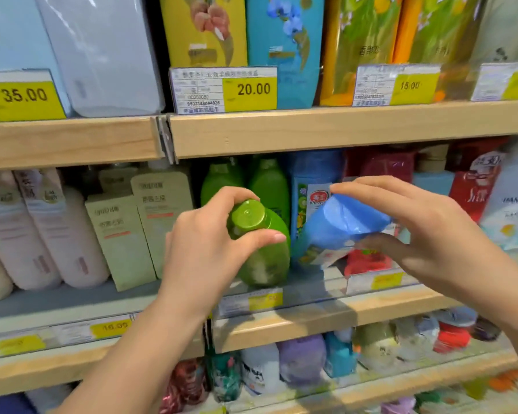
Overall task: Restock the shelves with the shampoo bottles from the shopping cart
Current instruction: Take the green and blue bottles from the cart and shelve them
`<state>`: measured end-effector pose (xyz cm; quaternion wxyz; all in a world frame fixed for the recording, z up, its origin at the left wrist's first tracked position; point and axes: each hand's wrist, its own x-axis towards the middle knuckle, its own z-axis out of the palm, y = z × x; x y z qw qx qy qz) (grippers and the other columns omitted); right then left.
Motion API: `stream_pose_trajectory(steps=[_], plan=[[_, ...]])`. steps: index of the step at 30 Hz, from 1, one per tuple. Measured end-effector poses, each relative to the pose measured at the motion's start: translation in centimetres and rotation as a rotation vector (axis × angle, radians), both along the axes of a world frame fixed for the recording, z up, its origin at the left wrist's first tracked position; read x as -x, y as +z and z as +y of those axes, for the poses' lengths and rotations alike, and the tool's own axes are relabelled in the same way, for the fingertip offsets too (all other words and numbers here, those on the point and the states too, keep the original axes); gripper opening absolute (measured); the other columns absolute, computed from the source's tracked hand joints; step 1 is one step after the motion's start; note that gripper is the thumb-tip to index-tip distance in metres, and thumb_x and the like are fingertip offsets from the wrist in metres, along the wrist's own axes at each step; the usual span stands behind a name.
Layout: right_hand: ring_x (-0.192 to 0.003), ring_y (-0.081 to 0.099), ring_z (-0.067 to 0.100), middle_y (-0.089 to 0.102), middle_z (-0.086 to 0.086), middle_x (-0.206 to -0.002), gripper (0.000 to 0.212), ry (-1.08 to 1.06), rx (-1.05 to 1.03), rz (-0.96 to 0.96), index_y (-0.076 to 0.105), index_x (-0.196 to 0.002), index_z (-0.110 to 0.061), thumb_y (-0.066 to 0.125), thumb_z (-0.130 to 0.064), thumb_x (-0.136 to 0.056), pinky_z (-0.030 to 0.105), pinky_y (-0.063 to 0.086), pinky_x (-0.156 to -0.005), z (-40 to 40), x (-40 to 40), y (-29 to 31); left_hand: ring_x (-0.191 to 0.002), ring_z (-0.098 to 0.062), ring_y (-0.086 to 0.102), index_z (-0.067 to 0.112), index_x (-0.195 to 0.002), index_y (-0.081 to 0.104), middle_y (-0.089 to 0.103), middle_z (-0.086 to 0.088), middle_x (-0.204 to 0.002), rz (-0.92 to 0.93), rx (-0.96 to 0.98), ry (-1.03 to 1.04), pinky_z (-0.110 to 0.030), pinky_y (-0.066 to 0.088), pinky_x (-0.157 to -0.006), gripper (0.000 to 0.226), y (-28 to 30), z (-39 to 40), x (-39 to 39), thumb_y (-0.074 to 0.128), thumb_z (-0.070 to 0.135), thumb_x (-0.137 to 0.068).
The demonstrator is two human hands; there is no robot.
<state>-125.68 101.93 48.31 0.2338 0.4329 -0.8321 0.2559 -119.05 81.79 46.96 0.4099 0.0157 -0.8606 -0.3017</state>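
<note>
head view: we are looking at wooden store shelves, and both our hands are up at the middle shelf [326,321]. our left hand [204,249] grips a green shampoo bottle [260,243] by its neck, fingers curled over the top and thumb across the front just under the green flip cap [247,216]. the bottle leans back toward us, its base down on the shelf near the front edge, in front of two more green bottles [245,180] standing upright behind it.

our right hand [431,234] holds a blue shampoo bottle [335,231] at its cap end, fingers spread over the top and thumb under it against the label. this bottle is tilted too, cap toward us, lower end close to the shelf just right of the green one; we cannot tell whether it touches the shelf. another blue bottle [314,174] stands behind it.

to the left on the same shelf sit pale boxed products [138,228] and pinkish bottles [57,234]; red packs [473,186] are at right. yellow price tags read 35.00 [24,95] and 20.00 [253,89] on the upper shelf [341,127]. more bottles fill the lower shelf [296,363], blurred.
</note>
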Motion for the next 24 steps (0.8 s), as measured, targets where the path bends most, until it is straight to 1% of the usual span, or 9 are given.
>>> stream_pose_trajectory(steps=[3,8,12,13,15,16,20,22,24], plan=[[-0.095,0.06,0.024,0.048,-0.022,-0.114,0.071,0.031,-0.008,-0.081,0.034,-0.109,-0.061,0.068,-0.011,-0.071,0.054,0.047,-0.075,0.4,1.3,0.6,-0.084,-0.023,0.063,0.023,-0.087,0.064,0.067,0.006,-0.081,-0.027,-0.018,0.017,-0.045,0.049,-0.075,0.048,0.1,0.9,1.1,0.066,0.051,-0.049],[-0.099,0.045,0.007,0.049,-0.014,-0.122,0.063,0.035,0.001,-0.173,0.043,-0.125,-0.041,0.067,-0.01,-0.076,0.046,0.045,-0.079,0.5,4.3,0.5,-0.089,-0.024,0.063,0.022,-0.088,0.064,0.069,0.004,-0.084,-0.062,-0.032,0.019,-0.045,0.049,-0.079,0.051,0.1,1.8,3.2,0.075,0.053,-0.049],[-0.09,0.031,-0.006,0.04,0.001,-0.13,0.059,0.05,-0.057,-0.128,0.039,-0.132,-0.028,0.062,-0.011,-0.081,0.013,0.028,-0.078,-0.2,6.3,1.1,-0.096,-0.026,0.061,0.022,-0.098,0.063,0.069,0.0,-0.089,-0.097,-0.014,0.071,-0.043,0.049,-0.082,0.055,0.3,1.8,5.2,0.067,0.054,-0.053],[-0.096,0.035,-0.001,0.037,0.003,-0.133,0.058,0.044,-0.07,-0.113,0.037,-0.134,-0.025,0.06,-0.01,-0.082,0.014,0.028,-0.082,-0.5,6.6,1.1,-0.099,-0.027,0.06,0.024,-0.101,0.062,0.069,-0.002,-0.093,-0.113,-0.011,0.093,-0.041,0.049,-0.082,0.056,0.3,1.8,5.8,0.067,0.056,-0.055],[-0.12,0.037,0.02,0.033,0.005,-0.139,0.057,-0.005,-0.095,-0.066,0.035,-0.136,-0.021,0.057,-0.01,-0.084,0.029,0.03,-0.1,-1.0,7.2,0.8,-0.105,-0.028,0.057,0.027,-0.109,0.059,0.068,-0.005,-0.102,-0.143,0.012,0.141,-0.036,0.046,-0.08,0.06,0.2,1.5,7.2,0.065,0.059,-0.058],[-0.122,0.034,0.028,0.034,0.006,-0.14,0.056,-0.041,-0.099,-0.023,0.035,-0.136,-0.019,0.056,-0.011,-0.084,0.036,0.03,-0.102,-1.2,7.2,0.5,-0.107,-0.029,0.056,0.027,-0.113,0.056,0.067,-0.006,-0.106,-0.152,0.01,0.153,-0.036,0.044,-0.079,0.062,0.1,1.4,7.7,0.064,0.059,-0.06],[-0.102,0.043,0.039,0.053,0.014,-0.125,0.05,-0.098,0.02,0.171,0.047,-0.126,-0.007,0.063,-0.006,-0.079,0.044,0.038,-0.087,-2.0,6.7,-1.3,-0.116,-0.029,0.05,0.022,-0.128,0.04,0.057,-0.01,-0.122,-0.138,-0.129,0.042,-0.038,0.043,-0.093,0.074,-1.3,1.0,9.3,0.074,0.041,-0.064],[-0.093,0.048,0.042,0.053,0.019,-0.118,0.052,-0.079,0.045,0.163,0.047,-0.121,-0.005,0.067,-0.005,-0.074,0.042,0.041,-0.078,-2.2,6.6,-2.0,-0.117,-0.023,0.048,0.019,-0.13,0.037,0.054,-0.005,-0.125,-0.123,-0.188,-0.016,-0.025,0.039,-0.092,0.079,-2.0,0.8,9.7,0.077,0.031,-0.063],[-0.088,0.052,0.043,0.043,0.021,-0.126,0.065,-0.074,0.037,0.081,0.037,-0.125,-0.012,0.073,-0.01,-0.07,0.031,0.037,-0.067,-2.3,6.8,-2.5,-0.108,-0.013,0.047,0.018,-0.13,0.038,0.051,0.003,-0.116,-0.118,-0.243,-0.085,-0.01,0.033,-0.082,0.079,-2.4,0.4,10.0,0.079,0.024,-0.062]])
